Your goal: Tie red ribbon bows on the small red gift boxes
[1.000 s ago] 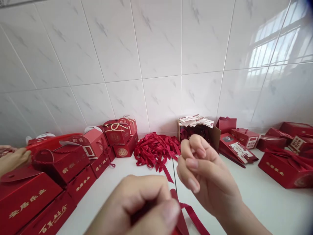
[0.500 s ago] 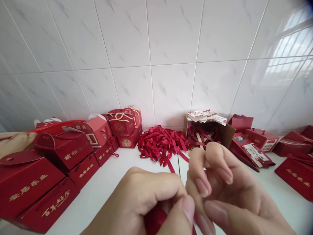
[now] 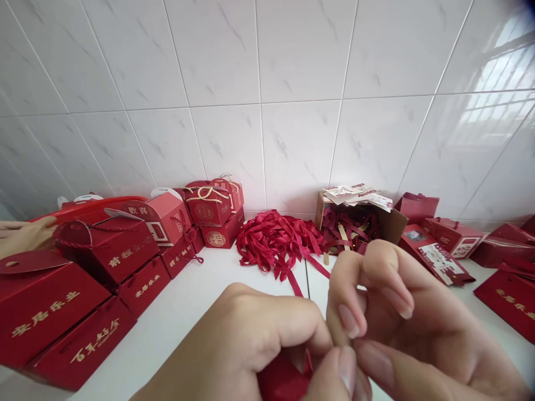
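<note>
My left hand (image 3: pixel 251 340) is closed at the bottom centre, curled round a dark red ribbon (image 3: pixel 282 381) whose lower part is out of frame. Its thumb and forefinger are pressed together. Right against those fingertips, my right hand (image 3: pixel 401 317) pinches with thumb and index finger, while its other fingers curl loosely above. What sits in that pinch is hidden. Beyond both hands lies a heap of red satin ribbons (image 3: pixel 280 239), from which a loose strand trails toward my hands.
Stacked red gift boxes (image 3: pixel 137 253) fill the left side, with a red tray (image 3: pixel 92 209) behind and another person's hand (image 3: pixel 29 234) beside it. Right of the ribbons stands an open cardboard box (image 3: pixel 393 231) topped with printed cards (image 3: pixel 355 195). More red boxes (image 3: pixel 507 301) line the right.
Both hands have shifted slightly right, and their fingertips have come together. More of the red ribbon shows under my left hand. The view has tilted and moved a little.
</note>
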Action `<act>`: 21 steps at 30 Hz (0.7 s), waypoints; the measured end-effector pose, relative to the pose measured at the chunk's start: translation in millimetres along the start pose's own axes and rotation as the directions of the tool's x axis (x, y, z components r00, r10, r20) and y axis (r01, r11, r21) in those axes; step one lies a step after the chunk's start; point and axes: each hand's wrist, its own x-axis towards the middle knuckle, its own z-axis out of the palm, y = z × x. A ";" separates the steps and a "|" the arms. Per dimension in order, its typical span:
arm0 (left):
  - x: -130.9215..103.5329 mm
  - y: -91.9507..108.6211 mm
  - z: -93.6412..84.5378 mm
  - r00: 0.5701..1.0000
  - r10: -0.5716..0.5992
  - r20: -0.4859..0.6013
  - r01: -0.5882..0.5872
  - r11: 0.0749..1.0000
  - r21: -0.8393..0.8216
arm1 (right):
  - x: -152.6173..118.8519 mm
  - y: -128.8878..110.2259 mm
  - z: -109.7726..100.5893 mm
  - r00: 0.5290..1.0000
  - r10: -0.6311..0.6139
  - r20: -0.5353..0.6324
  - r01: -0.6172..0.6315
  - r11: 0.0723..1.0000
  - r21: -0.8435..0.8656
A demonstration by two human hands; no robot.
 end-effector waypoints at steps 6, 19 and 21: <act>-0.1 -7.8 -1.3 0.999 -0.036 0.003 0.036 0.999 -0.032 | -2.1 4.4 0.3 1.000 -0.005 -0.026 0.004 1.000 -0.018; 1.3 -7.1 -2.2 0.995 -0.079 0.068 0.086 0.991 -0.105 | -2.9 -3.2 3.0 0.995 0.028 -0.093 -0.034 0.998 -0.056; 2.8 -7.7 -2.6 0.993 -0.056 0.100 0.070 0.987 -0.142 | -3.1 -1.8 5.0 0.994 0.013 -0.112 -0.019 0.998 -0.052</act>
